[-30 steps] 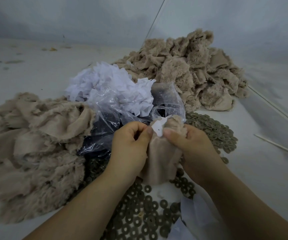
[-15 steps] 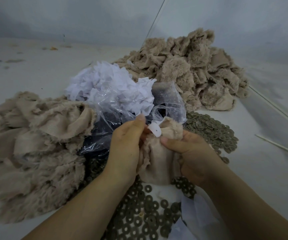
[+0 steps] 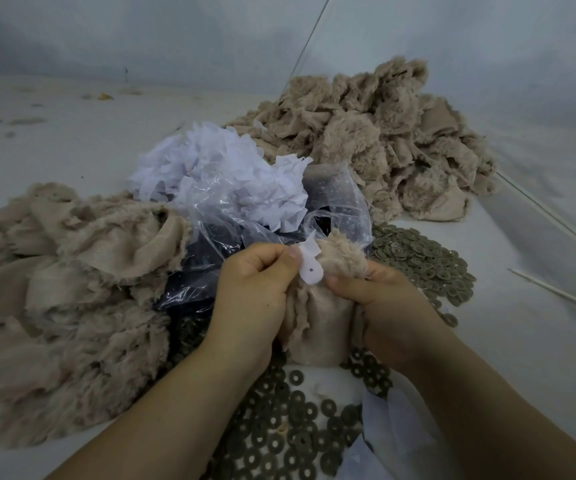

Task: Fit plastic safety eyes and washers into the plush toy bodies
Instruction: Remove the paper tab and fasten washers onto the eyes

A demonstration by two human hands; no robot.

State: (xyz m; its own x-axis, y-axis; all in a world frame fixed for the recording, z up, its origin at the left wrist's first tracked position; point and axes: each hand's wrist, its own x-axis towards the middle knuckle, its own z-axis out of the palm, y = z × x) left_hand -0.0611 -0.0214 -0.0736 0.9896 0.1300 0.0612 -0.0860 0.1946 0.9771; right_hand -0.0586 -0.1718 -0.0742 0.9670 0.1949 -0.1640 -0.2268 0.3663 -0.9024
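Pale worktop (image 3: 539,341), washers (image 3: 418,258) strewn. Left hand (image 3: 255,292) pinches white patch (image 3: 310,266) against plush body (image 3: 324,306); right hand (image 3: 380,303) grips the body from the other side, held above the washers. Risk: patch hole drifts off the fabric hole if the pinch slackens, judging by the loose fur.

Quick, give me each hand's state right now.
Left hand: fingers pinch the white patch.
Right hand: grips the plush body.
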